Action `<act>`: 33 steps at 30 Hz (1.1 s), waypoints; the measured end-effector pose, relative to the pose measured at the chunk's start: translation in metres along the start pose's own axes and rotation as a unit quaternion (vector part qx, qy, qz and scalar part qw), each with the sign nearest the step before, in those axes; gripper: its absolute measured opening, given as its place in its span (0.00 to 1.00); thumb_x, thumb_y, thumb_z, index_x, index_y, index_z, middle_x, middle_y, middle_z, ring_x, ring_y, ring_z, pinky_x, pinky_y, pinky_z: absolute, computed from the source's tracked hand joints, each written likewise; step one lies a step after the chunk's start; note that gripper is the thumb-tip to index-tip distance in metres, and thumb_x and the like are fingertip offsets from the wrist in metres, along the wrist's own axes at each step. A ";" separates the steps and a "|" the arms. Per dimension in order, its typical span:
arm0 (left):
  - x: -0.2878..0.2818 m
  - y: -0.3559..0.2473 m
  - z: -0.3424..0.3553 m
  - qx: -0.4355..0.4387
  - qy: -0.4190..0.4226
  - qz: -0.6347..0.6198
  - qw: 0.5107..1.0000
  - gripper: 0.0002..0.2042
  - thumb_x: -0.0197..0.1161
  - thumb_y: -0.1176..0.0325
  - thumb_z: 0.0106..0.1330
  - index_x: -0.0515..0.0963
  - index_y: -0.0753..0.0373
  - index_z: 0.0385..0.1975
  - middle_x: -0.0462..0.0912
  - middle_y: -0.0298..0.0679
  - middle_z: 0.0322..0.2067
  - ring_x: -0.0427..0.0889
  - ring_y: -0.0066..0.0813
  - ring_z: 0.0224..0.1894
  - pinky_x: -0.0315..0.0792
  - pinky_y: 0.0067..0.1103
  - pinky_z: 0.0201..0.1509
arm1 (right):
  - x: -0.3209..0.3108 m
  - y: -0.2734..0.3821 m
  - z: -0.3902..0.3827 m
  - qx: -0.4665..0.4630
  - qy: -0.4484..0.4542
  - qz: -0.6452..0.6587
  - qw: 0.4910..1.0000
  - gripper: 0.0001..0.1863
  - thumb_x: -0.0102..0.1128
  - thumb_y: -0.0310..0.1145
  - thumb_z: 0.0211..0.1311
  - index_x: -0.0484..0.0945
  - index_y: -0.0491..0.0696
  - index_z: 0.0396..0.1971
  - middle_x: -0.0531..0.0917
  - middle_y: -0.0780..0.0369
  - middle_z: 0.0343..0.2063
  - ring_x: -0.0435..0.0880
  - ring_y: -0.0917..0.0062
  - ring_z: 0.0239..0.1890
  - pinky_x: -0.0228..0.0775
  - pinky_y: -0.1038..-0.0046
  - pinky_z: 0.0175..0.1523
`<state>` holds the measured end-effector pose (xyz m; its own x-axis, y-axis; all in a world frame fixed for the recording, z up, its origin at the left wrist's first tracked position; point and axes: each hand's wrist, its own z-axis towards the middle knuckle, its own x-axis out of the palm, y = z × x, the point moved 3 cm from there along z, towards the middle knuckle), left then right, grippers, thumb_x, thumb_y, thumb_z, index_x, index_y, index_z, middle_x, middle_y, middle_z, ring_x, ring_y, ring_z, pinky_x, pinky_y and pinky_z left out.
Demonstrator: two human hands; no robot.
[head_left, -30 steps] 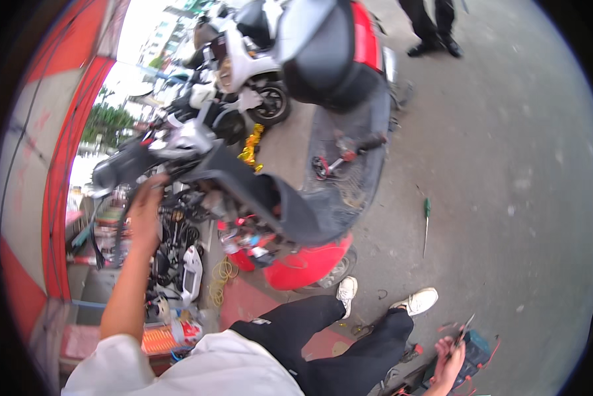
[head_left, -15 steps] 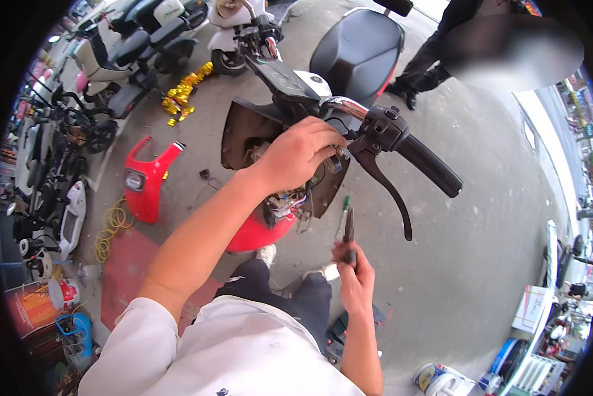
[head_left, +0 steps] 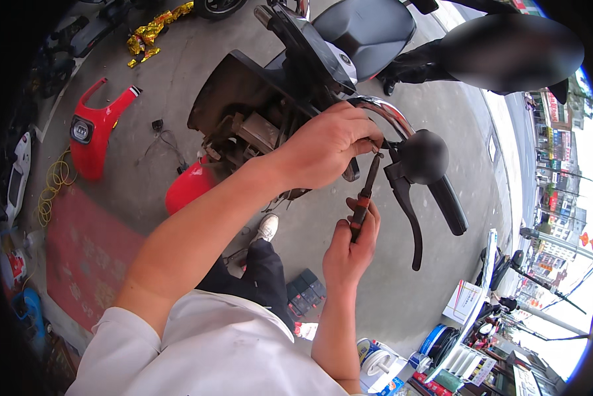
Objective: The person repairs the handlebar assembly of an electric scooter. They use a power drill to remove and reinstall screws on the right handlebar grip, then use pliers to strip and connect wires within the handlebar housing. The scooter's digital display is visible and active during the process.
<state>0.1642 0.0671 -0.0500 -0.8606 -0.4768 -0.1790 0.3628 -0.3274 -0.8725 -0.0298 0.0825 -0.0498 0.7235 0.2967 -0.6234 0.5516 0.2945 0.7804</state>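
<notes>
My left hand [head_left: 326, 148] is closed in a pinch beside the chrome handlebar [head_left: 392, 113] of a scooter; whatever lies between its fingertips is too small to make out. My right hand [head_left: 352, 247] grips a slim dark hand tool [head_left: 370, 185] with an orange-and-black handle. The tool points upward, its tip right at the left hand's fingertips. Just to the right are the black brake lever [head_left: 412, 224] and the rubber grip [head_left: 450, 206]. Below the left wrist, the scooter's opened front [head_left: 257, 132] shows bare metal parts; my forearm hides some of it.
A red front panel with a headlight [head_left: 88, 142] lies on the floor at left, near a yellow hose [head_left: 55, 188]. Black battery-like blocks [head_left: 306, 290] sit near my leg. A person [head_left: 415, 63] stands beyond the scooter's seat [head_left: 366, 33]. A white box [head_left: 461, 300] is at right.
My right hand has raised the tool from below the handlebar until its tip meets my left fingertips. The left hand still pinches by the bar. The view has turned and shifted.
</notes>
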 end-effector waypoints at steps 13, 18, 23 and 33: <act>0.000 -0.002 0.000 0.016 -0.001 -0.004 1.000 0.05 0.62 0.78 0.67 0.81 0.63 0.40 0.80 0.37 0.37 0.74 0.41 0.48 0.70 0.32 0.54 | 0.018 0.017 -0.001 0.031 0.025 -0.005 0.999 0.23 0.46 0.24 0.69 0.65 0.36 0.63 0.77 0.52 0.46 0.78 0.69 0.43 0.71 0.68 0.53; 0.001 -0.003 0.001 0.002 -0.008 -0.007 1.000 0.05 0.62 0.77 0.68 0.81 0.64 0.41 0.80 0.38 0.37 0.74 0.42 0.48 0.70 0.32 0.54 | 0.034 0.037 -0.004 0.034 -0.019 -0.026 0.999 0.22 0.46 0.24 0.69 0.65 0.33 0.61 0.77 0.50 0.45 0.77 0.64 0.43 0.70 0.65 0.54; -0.004 0.000 0.001 -0.009 0.014 -0.020 1.000 0.06 0.61 0.77 0.68 0.81 0.63 0.42 0.81 0.38 0.37 0.74 0.40 0.48 0.70 0.31 0.54 | 0.037 0.034 -0.002 0.039 -0.051 -0.044 0.997 0.15 0.46 0.27 0.69 0.70 0.35 0.52 0.80 0.52 0.42 0.78 0.63 0.42 0.70 0.65 0.52; -0.010 0.001 0.005 -0.026 0.068 -0.063 0.995 0.05 0.61 0.76 0.69 0.82 0.63 0.41 0.80 0.37 0.37 0.74 0.38 0.48 0.70 0.30 0.55 | 0.033 0.034 -0.005 0.016 -0.044 -0.083 0.995 0.16 0.49 0.30 0.72 0.72 0.36 0.53 0.81 0.52 0.41 0.78 0.64 0.39 0.70 0.65 0.49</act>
<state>0.1747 0.0670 -0.0467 -0.9401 -0.3177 -0.1236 0.2328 -0.3335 -0.9135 0.0115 0.1066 -0.0440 0.6536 0.1660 -0.7384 0.6784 0.3038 0.6689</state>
